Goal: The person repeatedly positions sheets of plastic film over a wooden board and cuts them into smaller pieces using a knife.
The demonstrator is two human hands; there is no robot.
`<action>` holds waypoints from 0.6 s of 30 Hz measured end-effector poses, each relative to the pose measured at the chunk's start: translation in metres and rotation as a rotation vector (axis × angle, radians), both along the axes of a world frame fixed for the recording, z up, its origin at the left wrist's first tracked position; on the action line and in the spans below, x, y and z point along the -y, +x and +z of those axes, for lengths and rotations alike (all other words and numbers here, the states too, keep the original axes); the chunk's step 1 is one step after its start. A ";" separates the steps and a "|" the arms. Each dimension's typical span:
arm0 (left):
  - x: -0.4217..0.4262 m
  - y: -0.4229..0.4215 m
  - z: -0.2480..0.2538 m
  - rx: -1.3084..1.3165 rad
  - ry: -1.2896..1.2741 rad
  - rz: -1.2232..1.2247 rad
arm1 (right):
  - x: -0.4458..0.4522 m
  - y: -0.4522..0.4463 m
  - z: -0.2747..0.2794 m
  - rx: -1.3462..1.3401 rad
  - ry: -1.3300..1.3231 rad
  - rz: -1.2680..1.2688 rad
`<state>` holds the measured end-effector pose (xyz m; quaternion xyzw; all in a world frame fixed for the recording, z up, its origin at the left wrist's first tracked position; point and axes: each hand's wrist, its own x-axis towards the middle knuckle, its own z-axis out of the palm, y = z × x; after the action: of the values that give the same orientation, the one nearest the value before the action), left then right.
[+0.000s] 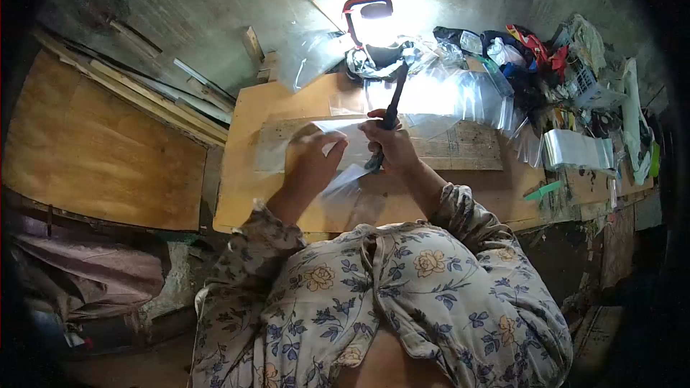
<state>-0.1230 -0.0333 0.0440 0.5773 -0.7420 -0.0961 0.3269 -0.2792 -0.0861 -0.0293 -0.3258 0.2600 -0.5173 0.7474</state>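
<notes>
A long black-handled tool (392,111) stands upright in my right hand (395,145), whose fingers are wrapped round it. Its dark lower end sits just below the hand, but its exact kind is unclear. My left hand (310,161) is closed in a pinch at the edge of a clear plastic sheet (338,126). Part of this sheet lies between the two hands, and a clear flap hangs toward my body. Beneath both hands is a worn wooden board (460,145) laid across the table.
A bright lamp (368,8) with a red and black frame shines at the back of the wooden table (248,111). Clear plastic sheets (467,97) lie right of it. Further right are a stack of clear bags (578,149), a green-handled tool (543,190) and a grey basket (593,89).
</notes>
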 end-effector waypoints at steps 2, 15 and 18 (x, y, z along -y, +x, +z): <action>0.004 0.005 -0.016 0.074 -0.134 0.032 | -0.006 0.000 0.000 0.036 0.031 -0.046; 0.029 0.009 -0.005 0.080 -0.283 -0.224 | 0.011 -0.035 0.013 -0.730 -0.506 -0.340; 0.031 0.010 -0.010 0.074 -0.258 -0.284 | 0.012 -0.036 0.038 -0.879 -0.757 -0.072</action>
<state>-0.1127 -0.0647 0.0336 0.4234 -0.8337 -0.0241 0.3538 -0.3156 -0.0978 0.0089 -0.7456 0.3538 -0.4155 0.3825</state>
